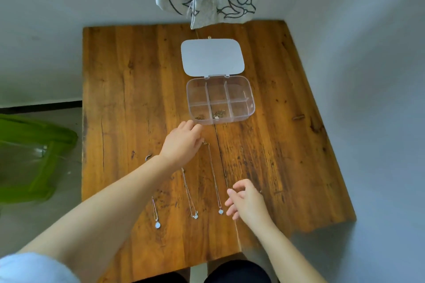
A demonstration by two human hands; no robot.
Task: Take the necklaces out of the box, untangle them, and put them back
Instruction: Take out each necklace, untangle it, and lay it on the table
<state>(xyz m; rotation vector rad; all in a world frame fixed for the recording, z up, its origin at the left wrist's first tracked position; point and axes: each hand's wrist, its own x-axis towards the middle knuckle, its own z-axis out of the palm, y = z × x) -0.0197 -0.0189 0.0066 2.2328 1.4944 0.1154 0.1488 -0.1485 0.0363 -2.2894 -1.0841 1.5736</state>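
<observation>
Left hand (181, 141) reaching toward box (250, 108), fingertips hidden, grasp unclear, forearm covering parts of two necklaces (189, 193), right hand (247, 201) loose, empty, small tangles in box indistinct

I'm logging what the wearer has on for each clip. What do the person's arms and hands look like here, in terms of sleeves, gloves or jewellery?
Both hands are bare: no gloves, and no rings, watch or bracelet visible on the left hand or the right hand. The forearms are uncovered. A light blue short sleeve shows at the left upper arm; no sleeve is visible on the right.
</observation>
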